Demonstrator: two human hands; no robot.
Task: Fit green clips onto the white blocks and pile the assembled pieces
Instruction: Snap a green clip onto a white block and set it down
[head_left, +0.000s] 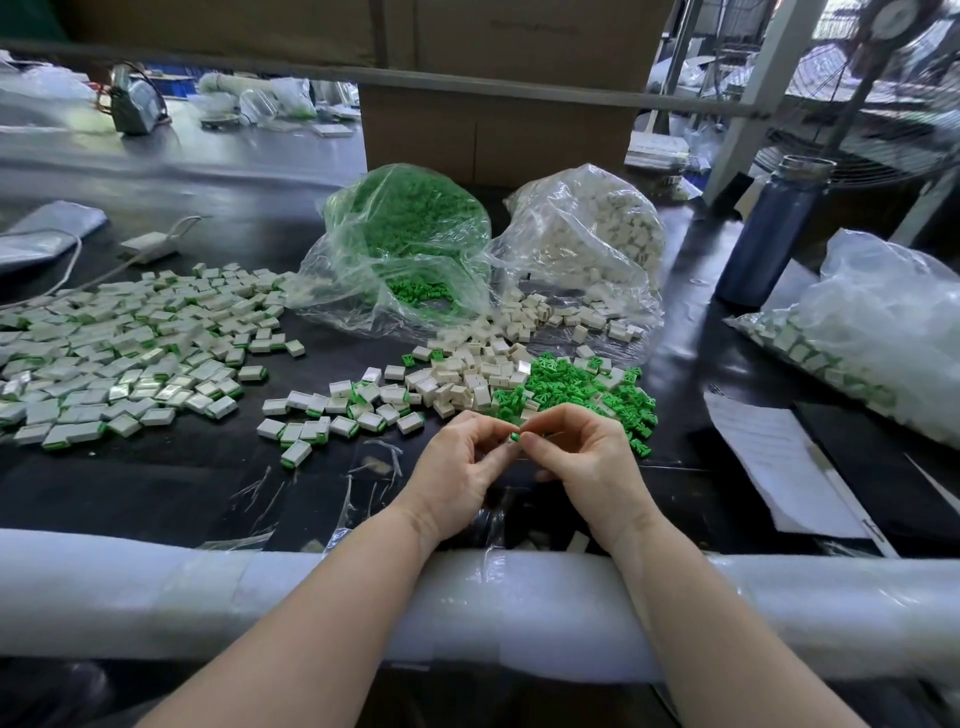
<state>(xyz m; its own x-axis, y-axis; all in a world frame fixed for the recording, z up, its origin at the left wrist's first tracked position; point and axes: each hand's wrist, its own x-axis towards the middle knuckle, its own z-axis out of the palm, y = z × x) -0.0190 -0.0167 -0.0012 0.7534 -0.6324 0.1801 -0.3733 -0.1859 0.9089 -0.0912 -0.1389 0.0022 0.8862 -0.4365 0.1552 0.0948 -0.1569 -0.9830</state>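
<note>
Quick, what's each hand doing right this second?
Left hand: fingers curled, pinching the small green clip.
Right hand: fingers curled, pinching the same clip from the other side.

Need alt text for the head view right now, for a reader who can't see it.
Both hands, left hand and right hand, pinch a green clip between them above a black table. Loose green clips and white blocks lie just beyond; assembled pieces spread left.

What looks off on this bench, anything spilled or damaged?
Nothing damaged. White blocks have spilled from their open bag onto the table, mixing with loose green clips. Torn plastic film scraps lie near the hands.
</note>
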